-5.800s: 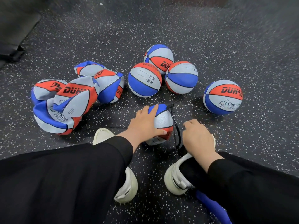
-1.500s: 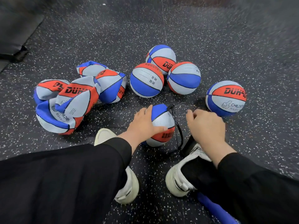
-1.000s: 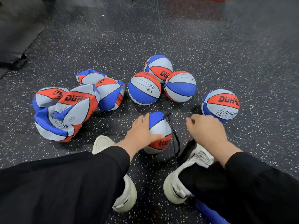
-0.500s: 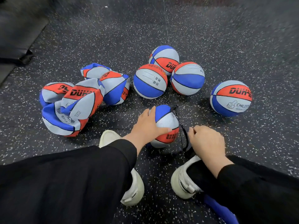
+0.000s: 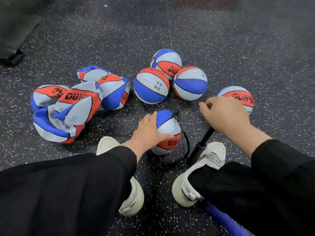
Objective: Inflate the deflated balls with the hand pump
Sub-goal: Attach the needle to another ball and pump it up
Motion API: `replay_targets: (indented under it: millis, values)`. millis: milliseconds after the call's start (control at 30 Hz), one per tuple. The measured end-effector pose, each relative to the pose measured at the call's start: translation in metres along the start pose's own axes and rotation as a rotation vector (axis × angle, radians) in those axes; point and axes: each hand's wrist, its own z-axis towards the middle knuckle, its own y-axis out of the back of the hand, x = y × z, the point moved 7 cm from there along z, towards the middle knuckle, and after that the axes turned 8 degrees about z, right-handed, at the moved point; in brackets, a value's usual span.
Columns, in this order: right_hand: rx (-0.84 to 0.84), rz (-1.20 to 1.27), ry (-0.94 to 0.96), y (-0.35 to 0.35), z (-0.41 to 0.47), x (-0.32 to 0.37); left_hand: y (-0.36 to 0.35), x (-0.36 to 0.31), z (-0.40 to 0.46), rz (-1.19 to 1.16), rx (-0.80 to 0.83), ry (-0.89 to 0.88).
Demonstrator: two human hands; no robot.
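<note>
Speckled floor hemmed by balls, open beyond them.
Crumpled flat balls block the left; three round balls crowd just beyond the ball being pumped; another ball sits behind the right hand. Bare floor gaps run between these groups; shoes close the near side.

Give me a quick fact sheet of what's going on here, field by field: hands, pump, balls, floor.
left hand: left hand rests on the ball being filled
right hand: right hand grips the pump's top
pump: black pump beside the right shoe, hose to the ball
round balls: four, e.g. one
flat balls: crumpled pile at left
floor: dark speckled floor
</note>
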Motion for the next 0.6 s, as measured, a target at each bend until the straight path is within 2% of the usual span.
replay_targets:
  millis: [100,200,333,500,600]
  values:
    - [-0.136,0.052,-0.111,-0.024,-0.021,-0.011,0.000,0.000,0.000,0.002,-0.008,-0.013]
    - [-0.047,0.015,-0.140,-0.064,-0.042,-0.008,0.000,0.002,0.000,-0.005,0.001,-0.013]
    - [0.126,-0.113,-0.039,-0.098,-0.062,0.008,0.000,0.003,-0.001,-0.004,0.009,-0.005]
    - [0.148,0.018,-0.118,-0.087,-0.053,-0.012,-0.001,0.005,-0.005,-0.018,0.013,-0.006]
    - [0.036,0.048,-0.018,-0.045,-0.031,-0.004,0.002,0.005,-0.005,-0.030,-0.003,-0.003]
